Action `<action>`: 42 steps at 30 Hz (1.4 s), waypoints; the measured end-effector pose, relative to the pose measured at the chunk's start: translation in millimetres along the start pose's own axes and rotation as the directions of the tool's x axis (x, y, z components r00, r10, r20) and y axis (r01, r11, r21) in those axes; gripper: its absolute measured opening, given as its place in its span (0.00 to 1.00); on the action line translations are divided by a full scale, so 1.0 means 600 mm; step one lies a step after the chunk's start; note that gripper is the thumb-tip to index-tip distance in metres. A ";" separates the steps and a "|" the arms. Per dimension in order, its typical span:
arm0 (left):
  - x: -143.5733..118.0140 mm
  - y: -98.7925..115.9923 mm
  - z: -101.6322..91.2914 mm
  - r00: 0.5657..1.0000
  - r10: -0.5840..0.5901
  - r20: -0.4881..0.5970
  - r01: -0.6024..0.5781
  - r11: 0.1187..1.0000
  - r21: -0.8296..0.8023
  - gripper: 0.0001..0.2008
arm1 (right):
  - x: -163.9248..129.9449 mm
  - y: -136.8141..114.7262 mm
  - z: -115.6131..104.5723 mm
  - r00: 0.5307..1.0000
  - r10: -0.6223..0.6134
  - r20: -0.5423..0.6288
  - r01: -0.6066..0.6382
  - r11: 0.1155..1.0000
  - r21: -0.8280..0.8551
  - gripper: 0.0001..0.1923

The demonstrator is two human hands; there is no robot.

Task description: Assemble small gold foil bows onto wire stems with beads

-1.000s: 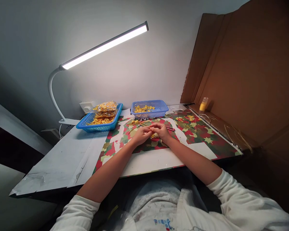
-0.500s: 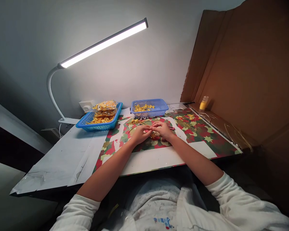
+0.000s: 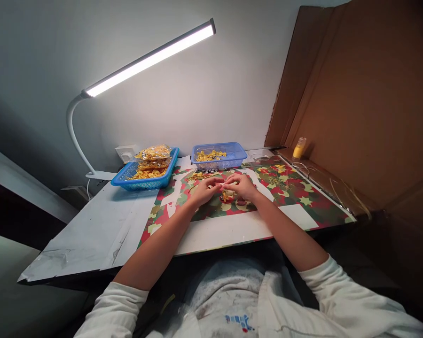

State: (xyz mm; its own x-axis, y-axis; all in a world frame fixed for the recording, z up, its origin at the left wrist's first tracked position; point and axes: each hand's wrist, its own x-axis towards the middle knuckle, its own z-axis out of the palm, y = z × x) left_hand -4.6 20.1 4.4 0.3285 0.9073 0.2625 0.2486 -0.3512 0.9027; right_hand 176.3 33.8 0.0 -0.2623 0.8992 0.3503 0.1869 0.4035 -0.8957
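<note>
Over the middle of the patterned mat (image 3: 215, 214), my left hand (image 3: 207, 189) and my right hand (image 3: 244, 187) meet fingertip to fingertip. Both are closed in a pinch. Whatever lies between the fingers is too small and too covered to make out. Just below the fingertips shows a small yellow-gold piece (image 3: 227, 197), and I cannot tell whether it hangs from them or lies on the mat. Behind the hands lie thin gold strips (image 3: 200, 176) and several small silvery balls (image 3: 211, 170).
At the back left a blue basket (image 3: 144, 185) holds yellow pieces and a filled clear bag. A second, paler blue basket (image 3: 218, 164) stands at the back. Gold stems (image 3: 278, 180) lie at right, near a yellow-filled bottle (image 3: 299, 148). A lit lamp (image 3: 151, 58) hangs above.
Both hands stay together, with the right fingers and wrist shifted slightly. More of the yellow-gold piece shows beneath them. The whole view has tilted a little.
</note>
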 end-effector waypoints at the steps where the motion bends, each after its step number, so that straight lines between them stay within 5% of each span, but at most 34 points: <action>1: 0.000 0.002 0.001 0.999 0.007 0.034 -0.007 1.000 0.015 0.16 | 0.000 -0.002 -0.002 1.000 -0.002 -0.005 0.002 1.000 -0.013 0.12; 8: 0.000 0.004 0.003 0.978 0.191 0.087 -0.209 0.919 0.334 0.15 | -0.001 -0.012 -0.009 0.997 -0.002 -0.075 -0.001 0.999 -0.049 0.10; 16: 0.008 -0.001 -0.004 0.926 0.280 0.252 -0.372 0.787 0.492 0.21 | 0.005 -0.003 -0.006 0.943 0.202 -0.264 -0.174 0.977 0.123 0.11; 24: 0.018 0.010 -0.006 0.966 0.257 -0.013 -0.232 0.892 0.387 0.12 | 0.006 0.004 -0.004 0.949 0.167 -0.268 -0.123 0.977 0.172 0.10; 31: 0.054 0.025 0.011 0.965 0.223 0.135 -0.259 0.872 0.416 0.15 | 0.009 0.008 -0.002 0.959 0.118 -0.257 -0.079 0.985 0.156 0.09; 36: 0.055 0.005 0.016 0.987 0.157 0.023 -0.157 0.939 0.307 0.18 | 0.003 0.001 0.000 0.954 0.171 -0.245 -0.136 0.979 0.153 0.10; 42: 0.044 0.015 0.011 0.994 0.106 -0.023 -0.097 0.963 0.251 0.16 | -0.007 0.003 0.000 0.953 0.215 -0.215 -0.242 0.964 -0.108 0.06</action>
State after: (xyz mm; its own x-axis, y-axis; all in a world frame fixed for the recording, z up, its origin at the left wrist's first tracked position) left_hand 12.1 39.1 17.5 0.3324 0.8698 0.3646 0.4361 -0.4845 0.7583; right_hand 178.0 30.7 -2.9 -0.0060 0.9797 0.2002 0.3462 0.1899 -0.9187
